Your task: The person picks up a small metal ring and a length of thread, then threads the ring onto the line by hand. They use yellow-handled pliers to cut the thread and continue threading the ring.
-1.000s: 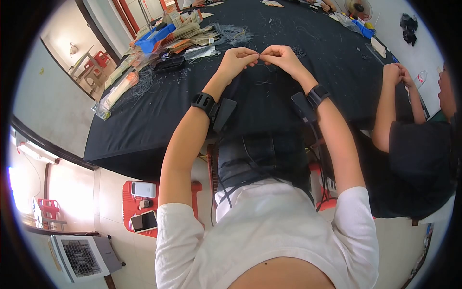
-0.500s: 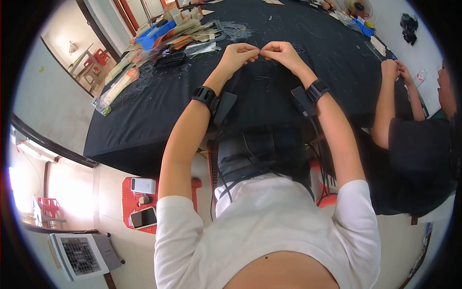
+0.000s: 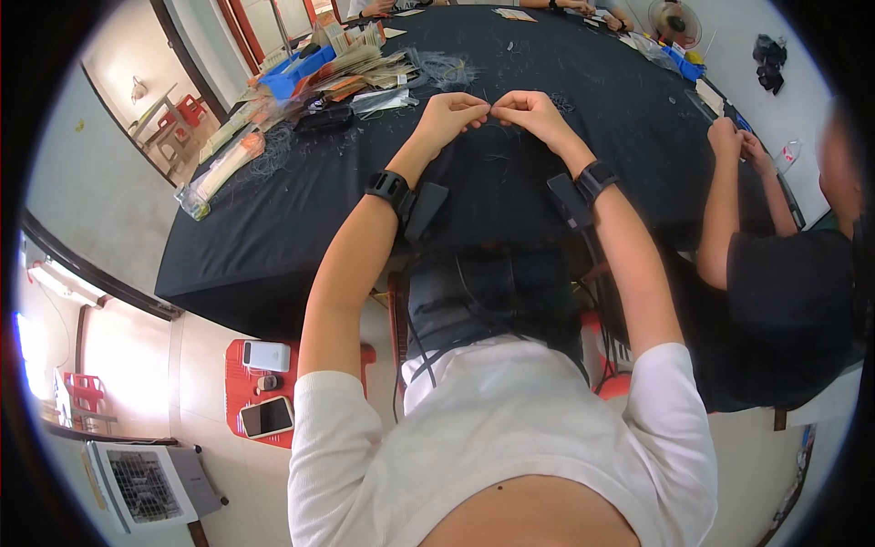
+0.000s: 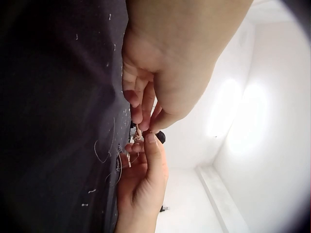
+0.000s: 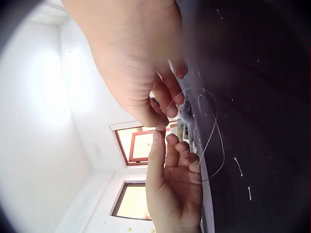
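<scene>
A thin clear thread (image 5: pixel 224 150) hangs in a loose loop beside the fingers in the right wrist view; a piece of it also shows in the left wrist view. Over the black table, the left hand (image 3: pixel 447 121) and right hand (image 3: pixel 536 117) meet fingertip to fingertip. The left hand (image 4: pixel 167 68) pinches the thread between thumb and forefinger, and so does the right hand (image 5: pixel 138 68). Their other fingers are loosely bent. Whatever lies right between the fingertips is too small to make out.
Paper cards (image 3: pixel 360 62), a blue tray (image 3: pixel 299 73) and tangled thread (image 3: pixel 442 66) lie at the table's back left. Small thread scraps dot the black cloth (image 3: pixel 365 246). Another person (image 3: pixel 788 301) sits at the right, hands raised near the table edge.
Both hands stay together at nearly the same place, with small shifts of the fingers. The neighbouring person's hands appear slightly farther left, and the head view has shifted a little.
</scene>
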A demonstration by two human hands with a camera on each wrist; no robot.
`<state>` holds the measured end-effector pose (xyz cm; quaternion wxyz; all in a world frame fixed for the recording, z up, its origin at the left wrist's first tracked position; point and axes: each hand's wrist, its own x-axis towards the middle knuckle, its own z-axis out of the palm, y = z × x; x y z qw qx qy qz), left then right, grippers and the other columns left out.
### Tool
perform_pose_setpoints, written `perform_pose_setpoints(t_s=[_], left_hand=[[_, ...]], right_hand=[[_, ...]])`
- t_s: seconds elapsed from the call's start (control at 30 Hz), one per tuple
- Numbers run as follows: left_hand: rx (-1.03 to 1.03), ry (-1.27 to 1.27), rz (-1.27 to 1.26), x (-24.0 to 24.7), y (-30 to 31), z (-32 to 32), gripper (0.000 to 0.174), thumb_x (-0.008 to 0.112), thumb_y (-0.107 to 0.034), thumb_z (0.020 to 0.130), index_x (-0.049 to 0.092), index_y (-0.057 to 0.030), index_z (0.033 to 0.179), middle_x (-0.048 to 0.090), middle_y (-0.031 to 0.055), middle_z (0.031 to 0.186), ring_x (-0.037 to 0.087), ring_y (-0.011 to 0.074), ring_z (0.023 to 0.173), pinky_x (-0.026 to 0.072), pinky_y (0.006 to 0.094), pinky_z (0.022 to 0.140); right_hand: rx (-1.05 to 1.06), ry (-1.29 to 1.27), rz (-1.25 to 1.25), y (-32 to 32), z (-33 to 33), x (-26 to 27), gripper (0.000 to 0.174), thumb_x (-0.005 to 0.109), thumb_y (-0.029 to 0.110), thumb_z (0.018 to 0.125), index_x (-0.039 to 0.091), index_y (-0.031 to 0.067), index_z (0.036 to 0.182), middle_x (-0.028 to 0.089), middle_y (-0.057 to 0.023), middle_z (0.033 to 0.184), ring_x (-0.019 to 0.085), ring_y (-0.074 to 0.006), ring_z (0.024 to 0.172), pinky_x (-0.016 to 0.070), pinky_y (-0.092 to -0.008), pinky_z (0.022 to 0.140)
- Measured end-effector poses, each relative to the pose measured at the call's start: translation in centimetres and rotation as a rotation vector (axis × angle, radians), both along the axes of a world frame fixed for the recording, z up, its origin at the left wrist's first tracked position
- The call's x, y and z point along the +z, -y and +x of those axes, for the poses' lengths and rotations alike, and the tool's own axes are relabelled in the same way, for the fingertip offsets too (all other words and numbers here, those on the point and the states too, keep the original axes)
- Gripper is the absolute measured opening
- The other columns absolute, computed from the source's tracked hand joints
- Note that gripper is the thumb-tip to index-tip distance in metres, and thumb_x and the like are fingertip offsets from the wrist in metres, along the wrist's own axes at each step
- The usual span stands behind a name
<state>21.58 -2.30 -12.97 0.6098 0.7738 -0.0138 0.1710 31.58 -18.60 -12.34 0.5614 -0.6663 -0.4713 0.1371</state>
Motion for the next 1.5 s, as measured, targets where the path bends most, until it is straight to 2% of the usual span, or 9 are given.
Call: perform_pose_setpoints(t_s=[1.03,1.23,1.27,1.33,1.43,1.5], left_hand=[[0.013,0.011,0.012,-0.1,0.0,0.1,0.02,0.062,-0.018,0.081,0.064,-0.0025,0.094,0.063,0.0029,0.081,0.056,0.0078,0.072,0.0399,0.0188,0.059],[0.03,0.063,-0.066,-0.5,-0.3,0.3,0.018,0.063,-0.017,0.08,0.065,-0.0019,0.09,0.064,0.0035,0.077,0.056,0.0076,0.068,0.0405,0.0181,0.057],[0.031,0.081,-0.062,-0.7,-0.6,0.5,0.018,0.063,-0.017,0.08,0.066,-0.0023,0.089,0.064,0.0034,0.077,0.056,0.0071,0.068,0.0406,0.0179,0.057],[0.052,0.074,-0.134,-1.2,-0.5,0.6,0.018,0.063,-0.017,0.08,0.066,-0.0026,0.09,0.064,0.0034,0.078,0.056,0.0067,0.068,0.041,0.0178,0.058],[0.041,-0.05,-0.182,-0.9,-0.4,1.2,0.02,0.061,-0.02,0.083,0.064,-0.0049,0.095,0.063,0.0017,0.082,0.055,0.0065,0.074,0.0409,0.0179,0.064],[0.001,-0.106,-0.251,-0.8,-0.8,1.5,0.021,0.06,-0.021,0.083,0.062,-0.0057,0.097,0.061,0.0009,0.084,0.055,0.0067,0.078,0.0409,0.0187,0.069]], right_hand=[[0.026,0.041,0.002,-0.1,0.1,-0.2,0.015,0.061,0.016,0.082,0.065,0.0021,0.088,0.061,0.0001,0.075,0.054,-0.006,0.068,0.0419,-0.0189,0.064],[0.009,0.107,0.027,-0.3,0.4,0.0,0.016,0.06,0.02,0.083,0.066,0.0072,0.09,0.061,0.0033,0.074,0.054,-0.0029,0.069,0.0377,-0.0168,0.057],[-0.042,0.046,0.052,-0.5,0.3,0.2,0.017,0.063,0.018,0.08,0.066,0.003,0.087,0.063,-0.0016,0.076,0.058,-0.0074,0.069,0.0447,-0.0199,0.064],[-0.064,0.146,0.02,-0.7,0.5,-0.1,0.018,0.059,0.023,0.083,0.065,0.0078,0.09,0.06,0.0041,0.073,0.053,-0.0021,0.067,0.0358,-0.0169,0.055],[-0.039,-0.009,0.002,-1.6,1.5,0.6,0.011,0.062,0.011,0.08,0.065,-0.0003,0.08,0.062,-0.0044,0.069,0.056,-0.0091,0.062,0.0448,-0.0213,0.058],[-0.026,0.018,-0.038,-1.9,2.0,1.2,0.011,0.061,0.01,0.079,0.064,-0.0006,0.079,0.062,-0.0045,0.068,0.056,-0.0089,0.061,0.0444,-0.0213,0.057]])
